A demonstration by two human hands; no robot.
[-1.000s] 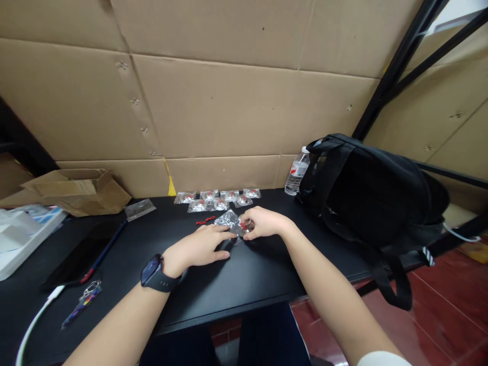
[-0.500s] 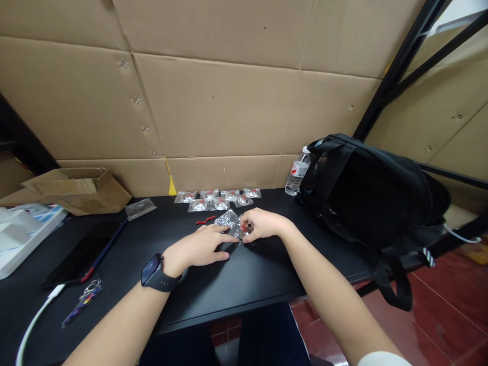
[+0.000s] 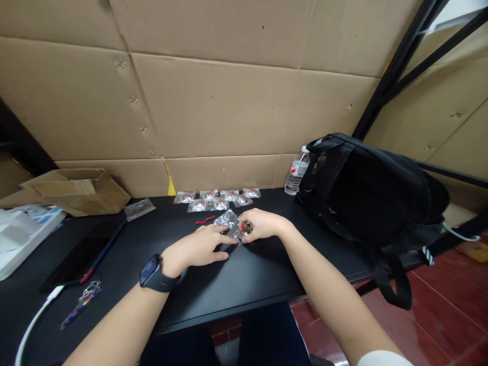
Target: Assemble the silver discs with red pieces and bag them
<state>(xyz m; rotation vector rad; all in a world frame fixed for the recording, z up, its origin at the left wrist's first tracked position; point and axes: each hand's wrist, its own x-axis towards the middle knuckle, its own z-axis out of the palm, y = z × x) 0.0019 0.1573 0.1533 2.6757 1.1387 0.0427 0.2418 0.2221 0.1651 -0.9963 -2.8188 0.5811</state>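
My left hand (image 3: 206, 245) lies low over the table with its fingers stretched out. Its fingertips press on a clear plastic bag (image 3: 227, 218). At the bag's right side, my right hand (image 3: 265, 224) has thumb and fingers curled round a small round item with red on it (image 3: 244, 231), at or in the bag's edge. The fingers hide much of that item, so its kind is unclear. Behind the bag, several clear packets (image 3: 220, 204) with round, red-marked contents lie in two rows. Short red cords (image 3: 205, 220) lie left of the bag.
A black backpack (image 3: 377, 193) and a water bottle (image 3: 296, 173) stand at the right. On the left are a paper bag (image 3: 80, 190), a flat clear bag (image 3: 139, 209), a dark tablet (image 3: 80, 254) with a white cable (image 3: 36, 317), and a keychain (image 3: 82, 305). Cardboard (image 3: 217, 112) closes off the back.
Very little differs. Both hands keep their places on the bag; the right fingers and the round item seem to have shifted slightly. The camera view moved a touch.
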